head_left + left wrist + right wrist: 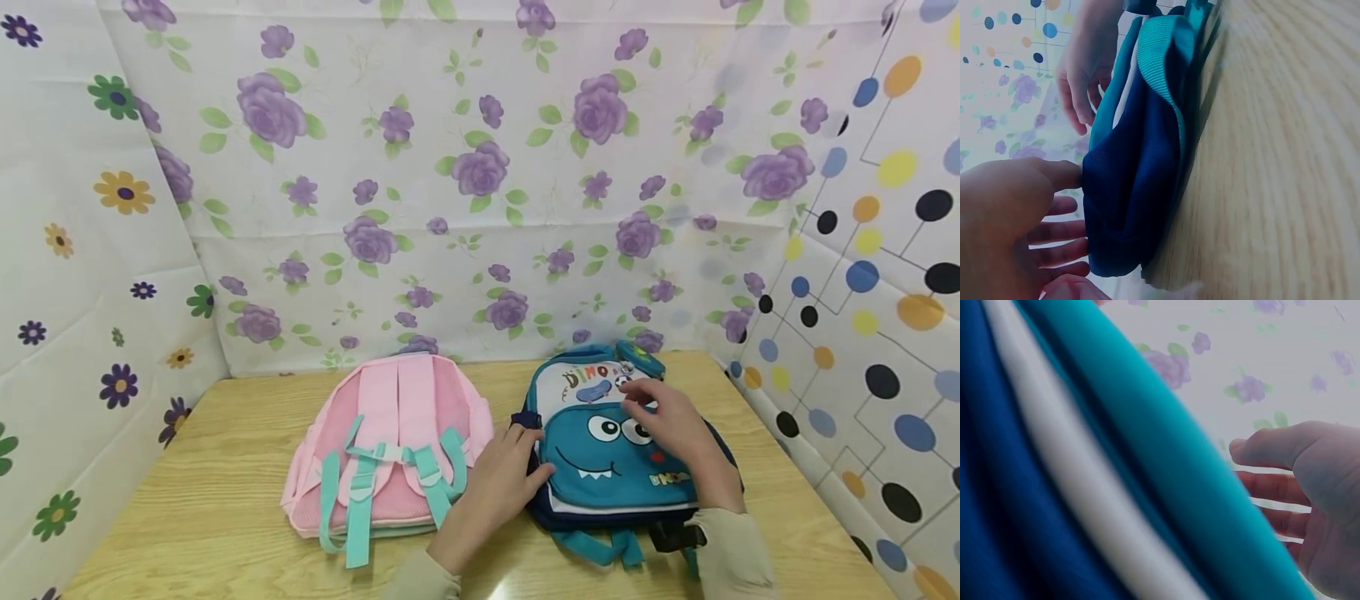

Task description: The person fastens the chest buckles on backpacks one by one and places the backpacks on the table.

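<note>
A teal, white and navy backpack with a cartoon dinosaur face lies front side up on the table. At its left side is my left hand, thumb and fingertips touching or very near the navy side, with the fingers spread. Over the upper right of the front, by the dinosaur's eye, my right hand hovers with relaxed fingers and holds nothing. In the right wrist view the thumb and fingers of that hand sit beyond the teal edge, which hides some fingertips.
A pink backpack with mint straps lies strap side up, left of the teal one. Both are on a wooden table. Patterned cloths stand behind and at both sides, the back one floral. Teal straps and a black buckle hang out in front.
</note>
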Tool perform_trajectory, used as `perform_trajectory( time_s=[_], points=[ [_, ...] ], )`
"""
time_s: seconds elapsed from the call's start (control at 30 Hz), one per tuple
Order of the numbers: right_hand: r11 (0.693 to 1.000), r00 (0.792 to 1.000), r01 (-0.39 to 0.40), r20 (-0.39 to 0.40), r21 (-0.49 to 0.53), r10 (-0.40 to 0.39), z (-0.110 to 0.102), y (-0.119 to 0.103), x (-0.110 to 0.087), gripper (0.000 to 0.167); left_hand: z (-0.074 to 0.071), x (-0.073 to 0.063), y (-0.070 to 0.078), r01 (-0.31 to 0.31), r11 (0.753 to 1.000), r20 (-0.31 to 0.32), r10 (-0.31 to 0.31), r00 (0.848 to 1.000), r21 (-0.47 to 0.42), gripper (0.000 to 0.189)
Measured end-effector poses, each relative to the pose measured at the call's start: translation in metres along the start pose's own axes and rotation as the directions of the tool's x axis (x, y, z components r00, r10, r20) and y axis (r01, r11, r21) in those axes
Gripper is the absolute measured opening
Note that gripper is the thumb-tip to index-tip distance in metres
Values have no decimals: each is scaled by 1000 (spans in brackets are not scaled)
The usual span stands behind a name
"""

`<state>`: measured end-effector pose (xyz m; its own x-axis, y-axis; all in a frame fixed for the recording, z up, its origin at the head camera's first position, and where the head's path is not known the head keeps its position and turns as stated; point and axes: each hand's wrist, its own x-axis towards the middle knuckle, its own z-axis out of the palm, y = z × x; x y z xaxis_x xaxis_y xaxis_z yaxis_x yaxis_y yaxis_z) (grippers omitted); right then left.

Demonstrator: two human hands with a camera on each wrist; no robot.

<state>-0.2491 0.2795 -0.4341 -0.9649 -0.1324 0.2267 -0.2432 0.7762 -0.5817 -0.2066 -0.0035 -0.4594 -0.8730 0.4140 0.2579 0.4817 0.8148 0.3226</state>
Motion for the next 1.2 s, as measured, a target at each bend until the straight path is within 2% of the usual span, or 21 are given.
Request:
perform_trajectory(
  time_s=[0.3, 0.57, 0.77, 0.97, 1.1, 1.2],
  points=[
    [995, 995, -95, -6, -24, 95, -7, 19, -2, 40, 3, -3, -1, -4, 999, 29, 2, 1000, 45, 51],
    [994, 994, -103, -44, -30, 101, -16, 33, -5, 41, 6, -3, 0, -34, 992, 51, 28, 998, 122, 51],
    [992, 991, -122, -51, -41, 120, -21, 47, -8, 39, 5, -4, 1, -23, 992, 73, 14, 997, 124, 52],
    [988, 987, -149, -63, -39, 146, -21, 60, -12, 43, 6, -5, 1, -24, 990, 62, 15, 998, 137, 51],
    [982, 982, -189, -20, -23, 189, -22, 70, -15, 51, 6, -4, 2, -41, 990, 62, 33, 998, 135, 49],
    [967, 966, -254, 50, -6, 254, -21, 79, -18, 62, 8, -3, 3, -40, 994, 70, 33, 997, 103, 47]
  ],
)
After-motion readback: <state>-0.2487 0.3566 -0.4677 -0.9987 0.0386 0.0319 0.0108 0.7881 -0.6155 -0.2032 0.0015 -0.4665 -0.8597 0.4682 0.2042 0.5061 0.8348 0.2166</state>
